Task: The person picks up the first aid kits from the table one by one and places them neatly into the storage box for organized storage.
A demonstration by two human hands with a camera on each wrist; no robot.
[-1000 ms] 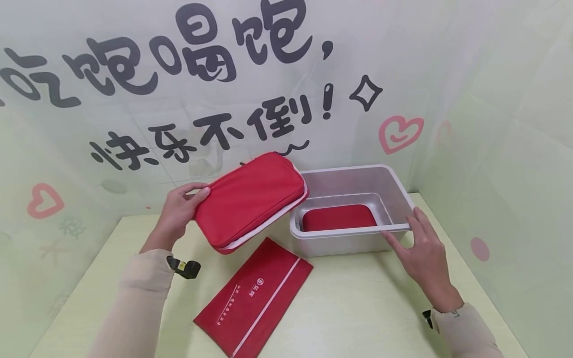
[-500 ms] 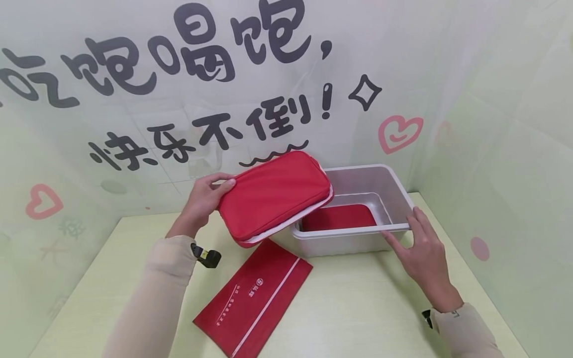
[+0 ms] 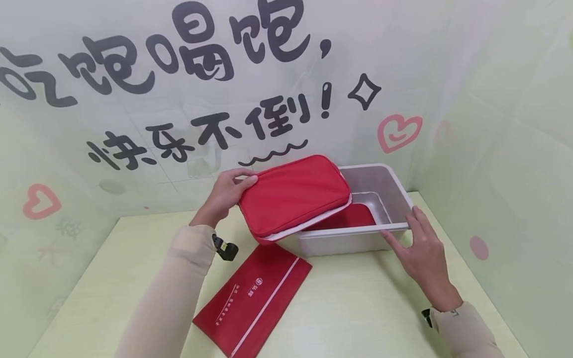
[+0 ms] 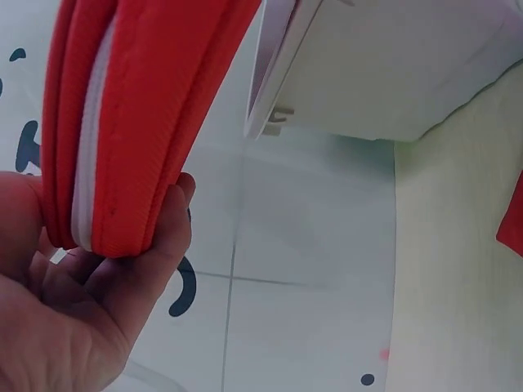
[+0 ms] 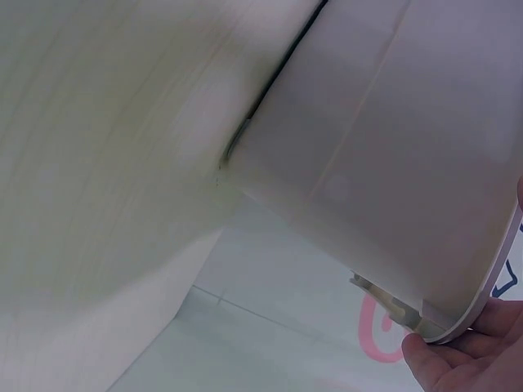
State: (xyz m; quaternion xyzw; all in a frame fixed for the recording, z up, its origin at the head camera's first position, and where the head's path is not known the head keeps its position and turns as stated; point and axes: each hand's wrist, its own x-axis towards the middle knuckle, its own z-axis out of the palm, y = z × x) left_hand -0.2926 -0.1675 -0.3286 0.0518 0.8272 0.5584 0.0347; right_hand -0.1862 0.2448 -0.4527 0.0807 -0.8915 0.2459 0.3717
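Observation:
My left hand (image 3: 228, 191) pinches a red zippered case (image 3: 297, 194) by its left end, thumb on top. The case is tilted in the air and overlaps the left part of a grey-white plastic bin (image 3: 344, 246). In the left wrist view, the white zip of the case runs between its red halves, with fingers behind and thumb in front. My right hand (image 3: 423, 258) grips the bin's rim at the front right corner, also seen in the right wrist view. Inside the bin lies a flat red thing (image 3: 358, 216), partly hidden by the case.
A flat red pouch (image 3: 255, 298) with white lettering and a white stripe lies on the pale table (image 3: 349, 308) in front. A wall (image 3: 277, 74) with black characters stands behind the bin, and side walls close in left and right.
My left hand has carried the red case to the right, from beside the bin to over its left part. My right hand and the bin have stayed in place.

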